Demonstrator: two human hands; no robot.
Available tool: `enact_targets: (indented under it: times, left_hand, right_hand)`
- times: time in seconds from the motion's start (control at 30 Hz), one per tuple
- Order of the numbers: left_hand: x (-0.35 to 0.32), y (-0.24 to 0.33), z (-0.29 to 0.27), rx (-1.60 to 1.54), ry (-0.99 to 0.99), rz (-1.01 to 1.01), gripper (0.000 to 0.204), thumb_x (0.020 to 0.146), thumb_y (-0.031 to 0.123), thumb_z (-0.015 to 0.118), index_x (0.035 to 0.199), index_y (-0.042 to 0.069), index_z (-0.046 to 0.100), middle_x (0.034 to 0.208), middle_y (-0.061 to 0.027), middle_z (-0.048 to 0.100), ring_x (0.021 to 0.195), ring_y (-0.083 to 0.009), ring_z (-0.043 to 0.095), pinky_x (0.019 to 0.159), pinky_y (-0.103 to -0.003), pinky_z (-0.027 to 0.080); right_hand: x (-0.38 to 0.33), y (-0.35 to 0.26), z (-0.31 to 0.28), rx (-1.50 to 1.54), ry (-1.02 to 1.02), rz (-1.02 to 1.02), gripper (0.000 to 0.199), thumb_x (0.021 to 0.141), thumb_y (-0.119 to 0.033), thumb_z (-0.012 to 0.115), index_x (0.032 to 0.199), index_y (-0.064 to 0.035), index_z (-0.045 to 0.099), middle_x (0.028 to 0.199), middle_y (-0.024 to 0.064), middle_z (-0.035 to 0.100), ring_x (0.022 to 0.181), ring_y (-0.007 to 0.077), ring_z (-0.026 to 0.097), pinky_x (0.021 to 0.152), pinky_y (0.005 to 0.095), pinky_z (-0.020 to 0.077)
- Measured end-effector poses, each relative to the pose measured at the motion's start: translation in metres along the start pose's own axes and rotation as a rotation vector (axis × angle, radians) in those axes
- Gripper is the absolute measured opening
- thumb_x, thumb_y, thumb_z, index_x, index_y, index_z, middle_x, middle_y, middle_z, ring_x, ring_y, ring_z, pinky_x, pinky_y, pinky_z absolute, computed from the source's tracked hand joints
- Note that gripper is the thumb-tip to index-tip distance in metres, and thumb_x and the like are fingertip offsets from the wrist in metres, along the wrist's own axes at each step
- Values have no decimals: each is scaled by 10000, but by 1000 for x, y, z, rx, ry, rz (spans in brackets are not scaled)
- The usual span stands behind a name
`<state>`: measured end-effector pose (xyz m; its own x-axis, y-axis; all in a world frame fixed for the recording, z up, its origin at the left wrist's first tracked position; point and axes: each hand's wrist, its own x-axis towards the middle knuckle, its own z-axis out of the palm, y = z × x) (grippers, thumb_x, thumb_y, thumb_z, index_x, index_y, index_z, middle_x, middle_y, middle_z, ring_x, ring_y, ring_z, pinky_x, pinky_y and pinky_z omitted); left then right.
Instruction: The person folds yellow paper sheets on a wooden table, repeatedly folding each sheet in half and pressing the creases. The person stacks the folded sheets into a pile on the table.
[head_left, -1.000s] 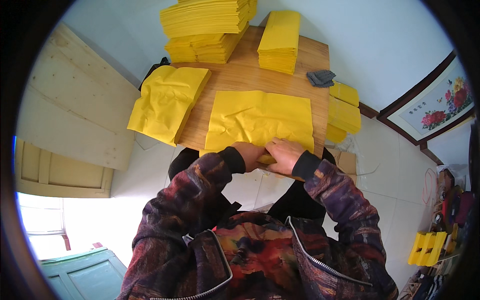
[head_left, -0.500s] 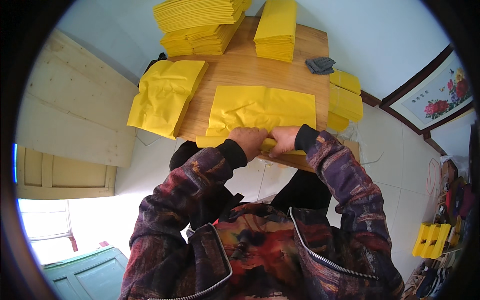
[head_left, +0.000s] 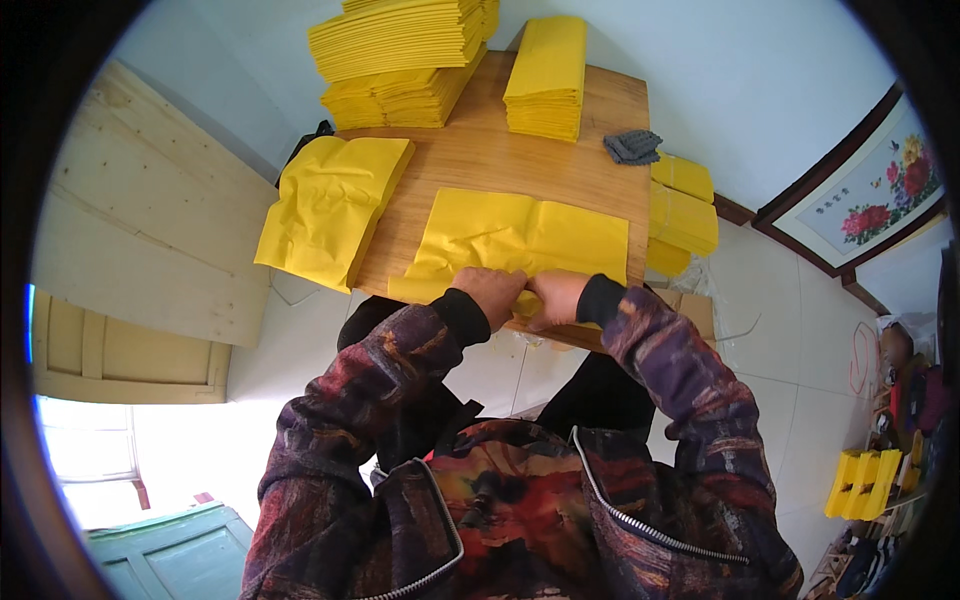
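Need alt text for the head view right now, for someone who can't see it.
Both hands, left hand and right hand, press together on the near edge of a yellow paper sheet on a wooden table. Stacks of yellow paper sit at the far side, with another crumpled yellow pile overhanging the left edge.

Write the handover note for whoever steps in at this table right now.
Left hand and right hand: both pinch the near edge of the wide yellow sheet lying flat on the wooden table.
Done, by the look of it: folded yellow stacks at the far left and far middle; a crumpled yellow pile overhangs the left edge.
Left: this sheet's near edge looks only partly folded.
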<state>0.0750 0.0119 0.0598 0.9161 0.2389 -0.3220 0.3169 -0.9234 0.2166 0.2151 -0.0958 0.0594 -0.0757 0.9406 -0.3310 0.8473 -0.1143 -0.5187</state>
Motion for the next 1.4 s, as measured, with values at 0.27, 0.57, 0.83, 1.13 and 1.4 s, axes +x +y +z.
enact_targets:
  times: [0.27, 0.57, 0.83, 1.13, 1.4]
  left_hand:
    - [11, -18, -9, -248, -235, 197, 508, 680, 262, 747, 1124, 55, 613, 981, -206, 674, 965, -387, 616, 836, -432, 493]
    - [-1, -6, -6, -186, -200, 104, 457, 722, 234, 704, 1124, 47, 594, 1052, -175, 664, 1004, -382, 608, 851, -446, 481]
    - [-15, 4, -5, 101, 82, 83, 480, 702, 264, 749, 1098, 87, 541, 914, -166, 663, 927, -335, 637, 744, -422, 492]
    - [-8, -10, -20, -165, -212, 246, 455, 679, 214, 735, 1090, 65, 611, 989, -190, 664, 937, -362, 627, 841, -422, 479]
    - [-34, 4, -23, -80, -108, 96, 328, 712, 209, 712, 966, 71, 556, 966, -143, 662, 990, -331, 615, 810, -444, 473]
  right_hand:
    - [-11, -15, 9, -149, 108, 87, 318, 712, -197, 713, 967, -33, 621, 965, 177, 677, 894, 348, 655, 748, 426, 523]
    - [-22, -25, 15, -293, 252, 29, 262, 722, -116, 658, 959, -26, 592, 869, 192, 672, 864, 364, 653, 720, 450, 521]
    - [-6, -5, -3, 99, 6, -2, 480, 670, -226, 717, 1070, 26, 633, 963, 245, 664, 914, 363, 649, 787, 402, 514]
    - [-24, -27, 8, -213, 129, 119, 311, 742, -220, 680, 943, 10, 616, 943, 193, 677, 926, 343, 650, 765, 440, 509]
    - [-37, -36, 1, -287, 154, 6, 395, 702, -243, 742, 964, 5, 580, 888, 188, 670, 897, 354, 641, 746, 444, 503]
